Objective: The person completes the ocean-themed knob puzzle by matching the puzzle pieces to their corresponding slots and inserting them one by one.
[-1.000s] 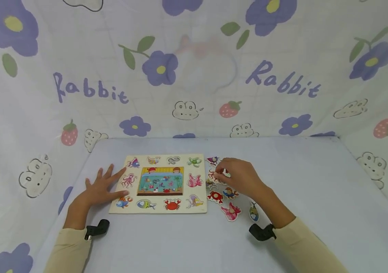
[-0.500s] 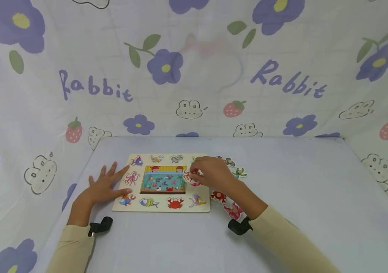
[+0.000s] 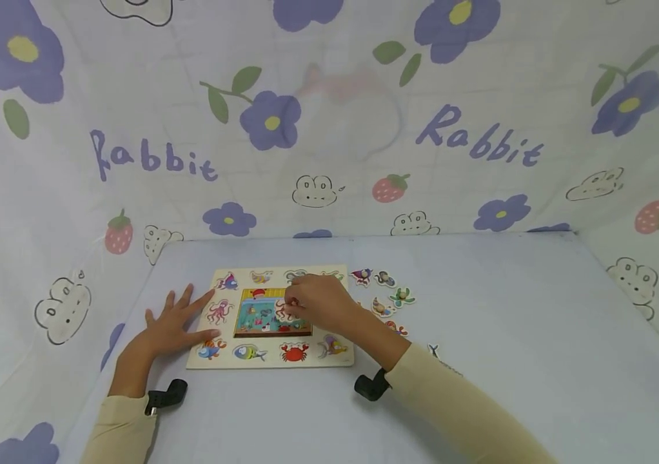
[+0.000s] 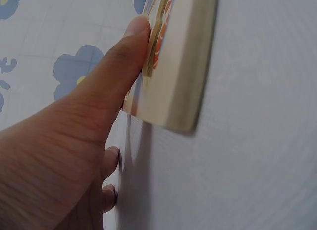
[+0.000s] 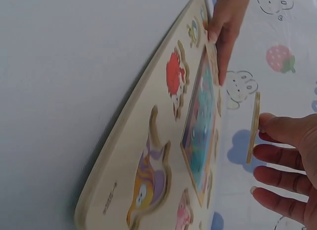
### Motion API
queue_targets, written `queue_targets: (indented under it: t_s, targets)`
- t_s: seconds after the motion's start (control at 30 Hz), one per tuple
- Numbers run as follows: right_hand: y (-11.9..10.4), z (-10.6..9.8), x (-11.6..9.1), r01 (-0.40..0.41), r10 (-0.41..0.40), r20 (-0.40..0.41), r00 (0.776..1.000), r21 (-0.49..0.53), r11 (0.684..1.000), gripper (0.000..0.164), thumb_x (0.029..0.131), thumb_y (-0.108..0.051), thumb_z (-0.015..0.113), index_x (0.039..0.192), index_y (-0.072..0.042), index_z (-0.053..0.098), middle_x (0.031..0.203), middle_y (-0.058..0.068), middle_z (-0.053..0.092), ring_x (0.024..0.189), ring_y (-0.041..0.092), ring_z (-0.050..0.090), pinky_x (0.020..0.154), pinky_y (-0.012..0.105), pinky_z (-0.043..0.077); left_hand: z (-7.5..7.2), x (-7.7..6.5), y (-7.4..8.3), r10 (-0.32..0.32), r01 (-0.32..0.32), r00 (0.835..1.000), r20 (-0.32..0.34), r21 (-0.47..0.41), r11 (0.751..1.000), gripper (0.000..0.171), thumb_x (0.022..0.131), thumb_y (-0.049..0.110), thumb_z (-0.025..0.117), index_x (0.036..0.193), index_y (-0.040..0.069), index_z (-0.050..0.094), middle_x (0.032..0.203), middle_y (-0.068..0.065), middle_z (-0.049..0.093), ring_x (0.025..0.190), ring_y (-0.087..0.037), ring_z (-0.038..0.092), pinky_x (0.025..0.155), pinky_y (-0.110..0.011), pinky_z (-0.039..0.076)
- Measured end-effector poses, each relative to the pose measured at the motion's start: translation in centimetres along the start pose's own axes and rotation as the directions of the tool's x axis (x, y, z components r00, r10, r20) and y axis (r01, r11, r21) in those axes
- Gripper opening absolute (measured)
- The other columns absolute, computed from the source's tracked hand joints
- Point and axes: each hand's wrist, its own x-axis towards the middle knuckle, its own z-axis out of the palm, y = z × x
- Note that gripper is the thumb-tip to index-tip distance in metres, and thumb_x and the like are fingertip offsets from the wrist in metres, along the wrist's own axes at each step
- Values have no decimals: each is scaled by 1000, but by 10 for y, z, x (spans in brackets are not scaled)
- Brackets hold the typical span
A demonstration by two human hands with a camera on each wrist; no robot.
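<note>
A wooden sea-animal puzzle board [image 3: 271, 359] lies flat, with cut-out recesses around a fish-tank picture. My left hand [image 3: 169, 327] is spread at its left edge, thumb and a fingertip resting on the board; in the left wrist view the thumb [image 4: 116, 62] lies along the rim. Over the tank picture my right hand [image 3: 324, 303] pinches an octopus puzzle piece [image 3: 283, 310]. In the right wrist view this piece [image 5: 253, 128] shows edge-on, raised off the board, between thumb and index finger. The board's octopus recess [image 3: 220, 312] is at its left side.
Right of the board lie several loose knobbed pieces, among them a purple fish [image 3: 362, 277], a turtle [image 3: 402, 297] and a snail-like yellow piece [image 3: 382, 307]. My right forearm hides others. A printed curtain [image 3: 353, 142] hangs behind the white table [image 3: 509, 309].
My right hand has lifted the octopus piece from the loose pieces and carried it left over the board's tank picture. The left hand has stayed in place on the board.
</note>
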Motion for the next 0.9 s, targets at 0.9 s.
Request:
queue_targets:
  t_s: [0.9]
  targets:
    - [-45,24,65,74,-72,57,996,-35,997,14,99,-34,68,102,-24,77,92,-10,67,77,5,56,65,21,46,7,5,-15,6,-5,1000,-23,10,1000,99,83,75,65,162,29,27,167,-26,5,148,-59,-6,100,-87,-9]
